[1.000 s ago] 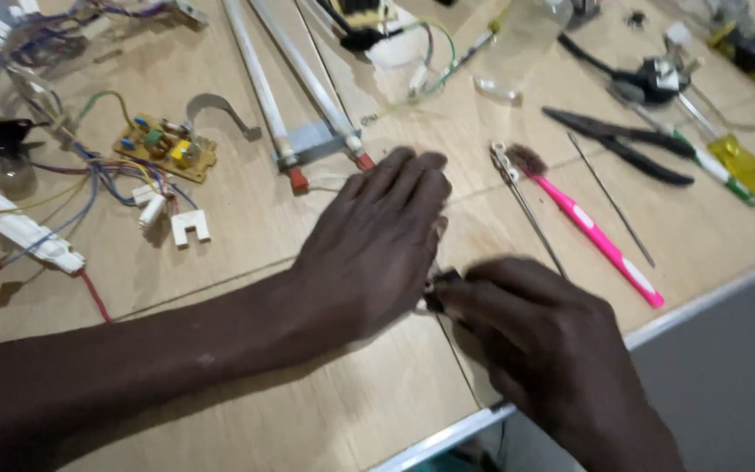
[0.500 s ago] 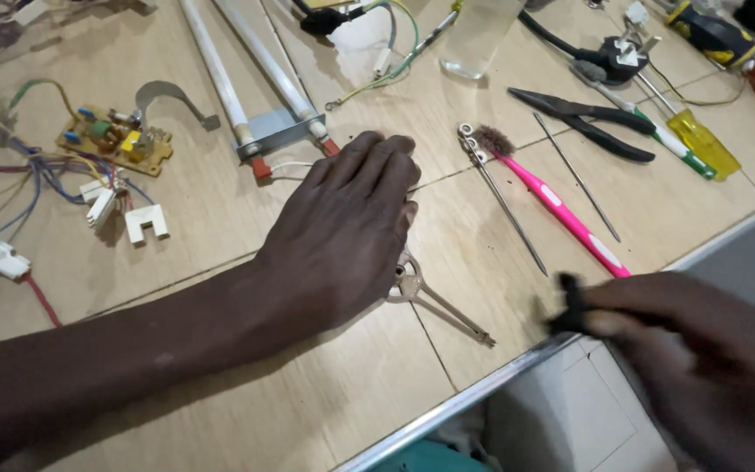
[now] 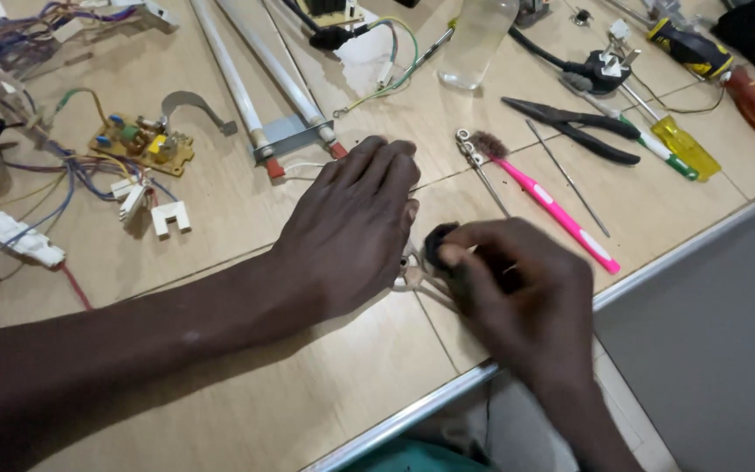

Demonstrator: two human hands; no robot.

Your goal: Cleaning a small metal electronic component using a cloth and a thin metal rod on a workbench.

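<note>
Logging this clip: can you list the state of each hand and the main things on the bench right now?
left hand: flat, palm down, pressing a metal bracket to the table
right hand: pinching a small black part over the bracket
pink toothbrush: lying flat, untouched
black pliers: lying, handles spread
yellow circuit board: loose, wires attached
clear plastic bottle: lying on its side

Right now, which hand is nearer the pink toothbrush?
The right hand. It sits just beside the pink toothbrush, at its handle end, pinching a small black part. The left hand lies flat farther off, beyond the right hand.
</note>
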